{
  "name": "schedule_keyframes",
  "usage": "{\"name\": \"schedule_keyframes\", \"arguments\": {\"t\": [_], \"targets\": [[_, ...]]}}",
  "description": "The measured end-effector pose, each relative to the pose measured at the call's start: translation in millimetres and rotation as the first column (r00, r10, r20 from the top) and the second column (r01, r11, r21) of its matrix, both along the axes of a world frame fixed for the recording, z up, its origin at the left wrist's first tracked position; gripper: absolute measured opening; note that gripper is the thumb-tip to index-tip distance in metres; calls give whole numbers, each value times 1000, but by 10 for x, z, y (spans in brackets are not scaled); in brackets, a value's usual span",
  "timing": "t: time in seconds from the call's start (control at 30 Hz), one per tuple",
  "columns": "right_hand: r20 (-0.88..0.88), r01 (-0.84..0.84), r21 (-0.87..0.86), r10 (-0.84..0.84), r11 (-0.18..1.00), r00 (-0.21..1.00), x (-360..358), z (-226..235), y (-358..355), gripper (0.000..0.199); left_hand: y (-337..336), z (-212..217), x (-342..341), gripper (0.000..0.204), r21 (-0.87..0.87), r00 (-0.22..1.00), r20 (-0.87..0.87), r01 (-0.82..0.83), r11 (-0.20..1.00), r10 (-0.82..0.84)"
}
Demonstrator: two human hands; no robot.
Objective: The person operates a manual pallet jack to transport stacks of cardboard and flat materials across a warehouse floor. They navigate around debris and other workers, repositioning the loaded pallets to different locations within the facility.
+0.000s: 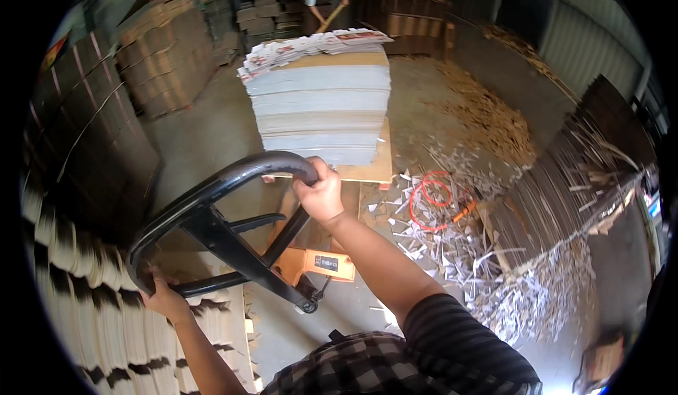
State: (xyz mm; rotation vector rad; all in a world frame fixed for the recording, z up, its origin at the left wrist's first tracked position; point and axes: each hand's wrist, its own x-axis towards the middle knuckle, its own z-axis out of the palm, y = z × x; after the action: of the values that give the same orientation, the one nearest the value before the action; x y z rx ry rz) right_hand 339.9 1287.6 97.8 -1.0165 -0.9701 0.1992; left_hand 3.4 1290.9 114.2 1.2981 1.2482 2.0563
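Fingers of the right hand (321, 192) curl closed round the upper right bend of the black handle (227, 245); the left hand (166, 300) wraps its lower left corner, thumb showing, fingertips out of sight. Handle slants in front of the body, a lever (254, 222) inside its loop, an orange base (328, 264) just beyond its lower end. Judged stiff, rather heavy, not fragile, perhaps slippery; best held at the two outer bends, clear of the lever. Farther out: white sheet stack (321, 116) on a wooden pallet (374, 173); paper scraps (544, 296) to the right.
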Motion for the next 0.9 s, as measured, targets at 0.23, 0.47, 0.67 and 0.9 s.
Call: {"name": "schedule_keyframes", "arguments": {"t": [0.23,0.47,0.67,0.9], "targets": [[-158,19,-10,-21,1000,987,8,119,487,18,1179,-60,24,8,-3,983,29,180,984,-180],[-46,139,-9,-139,990,989,47,164,1459,12,2201,1,-14,7,43,978,33,205,978,-206],[4,146,-39,-146,989,989,343,137,2448,13,2963,120,262,6,27,991,21,132,991,-132],[-28,58,-46,-59,997,998,472,61,3593,21,4052,151,386,7,-4,998,14,67,998,-67]]}}
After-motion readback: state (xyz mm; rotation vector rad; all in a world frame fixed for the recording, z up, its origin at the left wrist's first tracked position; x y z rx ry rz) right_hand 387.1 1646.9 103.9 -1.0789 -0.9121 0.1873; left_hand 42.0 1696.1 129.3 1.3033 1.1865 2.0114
